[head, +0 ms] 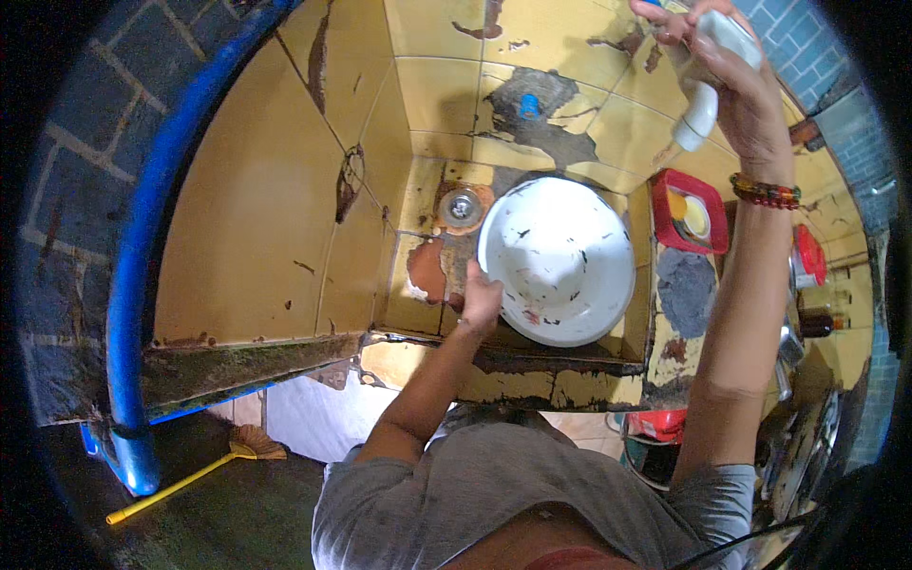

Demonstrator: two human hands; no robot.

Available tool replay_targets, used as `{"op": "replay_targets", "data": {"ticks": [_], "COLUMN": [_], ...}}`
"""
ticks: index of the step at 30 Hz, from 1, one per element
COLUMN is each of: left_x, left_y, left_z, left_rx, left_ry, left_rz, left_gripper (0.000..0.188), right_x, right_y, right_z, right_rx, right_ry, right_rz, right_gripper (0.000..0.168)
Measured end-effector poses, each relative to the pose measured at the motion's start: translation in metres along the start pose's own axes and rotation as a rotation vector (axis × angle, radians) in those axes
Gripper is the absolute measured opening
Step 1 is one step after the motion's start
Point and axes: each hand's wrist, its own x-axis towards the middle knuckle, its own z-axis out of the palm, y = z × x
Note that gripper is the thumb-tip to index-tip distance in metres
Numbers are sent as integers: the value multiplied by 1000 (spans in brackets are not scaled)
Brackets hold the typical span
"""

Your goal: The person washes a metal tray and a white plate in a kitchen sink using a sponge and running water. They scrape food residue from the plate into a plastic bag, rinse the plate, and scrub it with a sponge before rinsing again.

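My left hand [482,303] grips the left rim of a white enamel-like basin [563,263], thumb on the rim. The basin sits in a yellow-tiled sink, its inside marked with dark chips or scraps. Up at the right, my right hand [737,85] is raised, its fingers around a white plastic fitting [702,117] that looks like a tap with a bent spout. A blurred, pale streak shows below the spout; whether it is water I cannot tell. To the basin's left is a metal drain [463,206] in the sink floor.
A red plastic tray [691,214] holding a yellow piece and a pale round item stands right of the sink. A blue plug [529,107] sits in the broken wall tile. Bottles and utensils line the far right. A blue pipe [128,285] and yellow-handled broom [192,484] are left.
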Motion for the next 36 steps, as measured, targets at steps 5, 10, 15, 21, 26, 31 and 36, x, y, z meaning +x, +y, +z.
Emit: {"op": "replay_targets", "data": {"ticks": [5, 10, 15, 21, 26, 31, 36], "left_x": [0, -18, -33, -41, -34, -8, 43], "left_y": [10, 42, 66, 63, 39, 15, -49], "left_z": [7, -9, -38, -48, -53, -47, -49], "left_rx": [-67, -305, 13, -146, -408, -473, 499], "left_ry": [2, 2, 160, 114, 137, -23, 27], "left_rz": [143, 132, 374, 464, 233, 21, 310], "left_gripper": [74, 81, 73, 75, 80, 79, 66], "right_x": [-24, -240, -311, -276, -233, -251, -327], "right_y": [48, 213, 240, 293, 212, 162, 236], "right_z": [-29, -39, 60, 94, 49, 1, -40], "right_rx": [-183, -910, -1128, -93, -826, -1313, -671], "right_ry": [81, 16, -473, 10, -155, 237, 504], "right_rz": [-32, 782, 815, 739, 548, 537, 726], "right_gripper": [62, 59, 52, 32, 26, 48, 28]}}
